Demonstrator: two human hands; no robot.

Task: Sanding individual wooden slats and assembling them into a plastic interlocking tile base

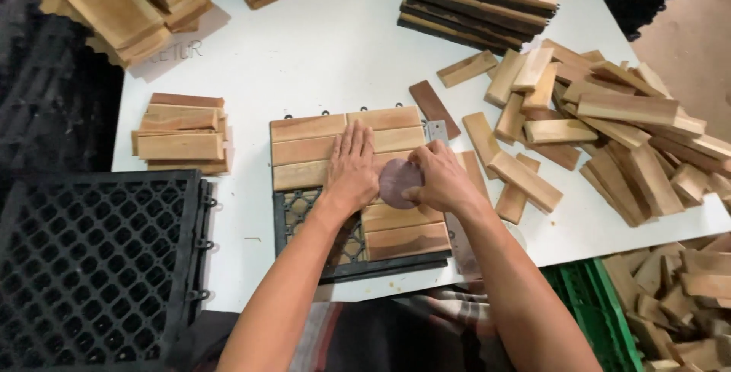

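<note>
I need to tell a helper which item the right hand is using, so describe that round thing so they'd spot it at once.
Start at the white table and find the half-finished wooden tile on its black grid at the centre. On it, the right hand holds a flat round disc beside the left hand. It is dull purplish-brown and circular; everything around it is straight-edged wood.

hands [352, 170] pressing slats [308, 149], round disc [397, 182]
</note>
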